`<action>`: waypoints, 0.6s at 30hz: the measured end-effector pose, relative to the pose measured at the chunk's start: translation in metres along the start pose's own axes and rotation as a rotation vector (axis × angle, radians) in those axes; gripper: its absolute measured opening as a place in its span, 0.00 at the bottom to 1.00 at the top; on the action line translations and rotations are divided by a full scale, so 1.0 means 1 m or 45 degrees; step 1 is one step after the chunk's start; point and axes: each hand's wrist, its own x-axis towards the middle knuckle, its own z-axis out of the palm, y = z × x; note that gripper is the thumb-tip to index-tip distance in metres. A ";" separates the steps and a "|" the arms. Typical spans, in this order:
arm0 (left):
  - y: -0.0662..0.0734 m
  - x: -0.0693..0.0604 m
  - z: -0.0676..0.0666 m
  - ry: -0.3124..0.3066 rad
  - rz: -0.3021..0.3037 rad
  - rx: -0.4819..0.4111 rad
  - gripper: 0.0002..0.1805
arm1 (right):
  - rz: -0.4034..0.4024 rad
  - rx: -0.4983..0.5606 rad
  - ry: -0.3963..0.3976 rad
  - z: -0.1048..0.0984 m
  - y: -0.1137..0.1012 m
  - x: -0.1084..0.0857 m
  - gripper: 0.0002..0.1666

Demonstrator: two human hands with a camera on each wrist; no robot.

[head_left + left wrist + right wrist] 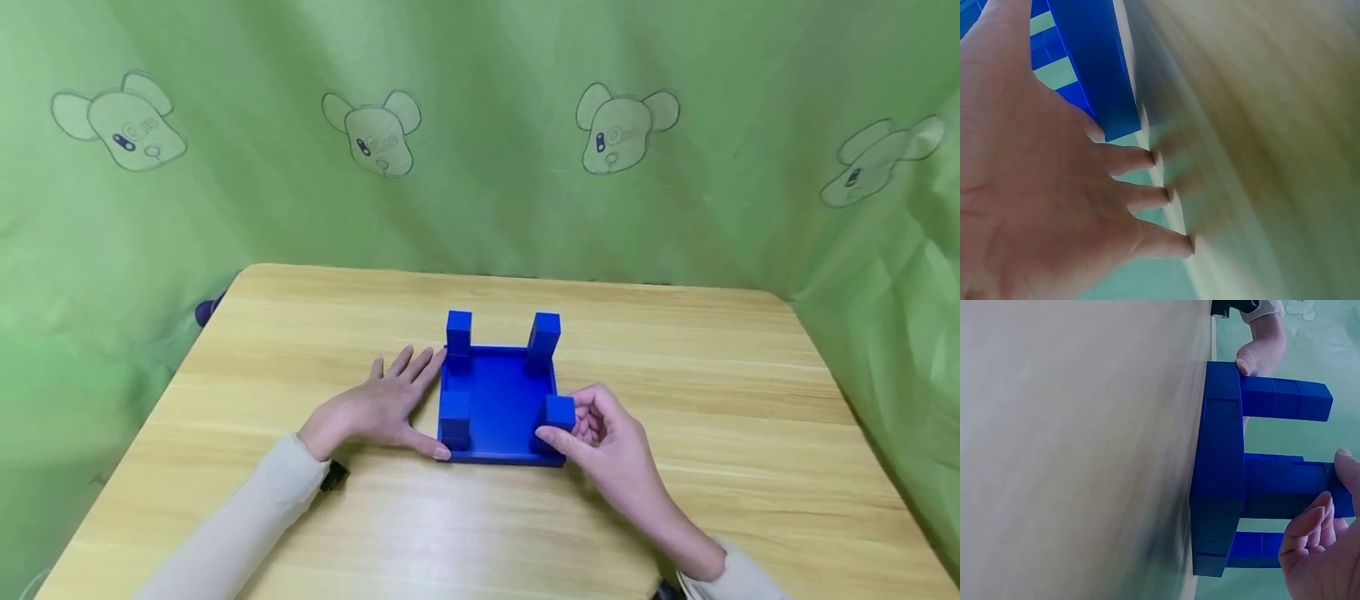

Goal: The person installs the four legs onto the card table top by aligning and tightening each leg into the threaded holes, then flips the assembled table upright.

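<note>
A square blue tray-like base (498, 400) lies on the table with a blue post standing at each corner. My right hand (618, 446) pinches the near right post (559, 412) between thumb and fingers. In the right wrist view that post (1291, 487) meets the base (1219, 444), and the fingers hold it near its far end. My left hand (378, 408) lies spread along the base's left side, thumb at the near left corner and index finger at the far left one. The left wrist view shows the left hand (1047, 181) with fingertips on the tabletop, beside the blue side wall (1100, 69).
The wooden table (300, 317) has rounded far corners. Green cloth (495, 217) with drawn animal heads hangs behind and at the sides. A small dark purple thing (204, 312) shows beyond the table's left edge.
</note>
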 end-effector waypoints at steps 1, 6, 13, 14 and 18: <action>0.000 -0.001 0.001 -0.004 -0.006 0.000 0.80 | -0.003 -0.002 -0.009 0.000 0.000 -0.001 0.22; 0.000 -0.004 0.004 -0.003 -0.012 -0.006 0.80 | -0.010 0.003 -0.017 0.001 -0.002 -0.002 0.22; 0.002 -0.003 0.000 0.014 0.005 0.004 0.80 | 0.005 -0.028 0.019 0.000 -0.006 -0.001 0.22; 0.001 -0.002 0.000 0.016 0.006 0.007 0.80 | 0.012 -0.035 0.022 0.000 -0.006 -0.001 0.22; -0.001 0.001 -0.001 0.025 0.015 0.018 0.79 | 0.040 -0.052 0.041 0.000 -0.008 -0.001 0.22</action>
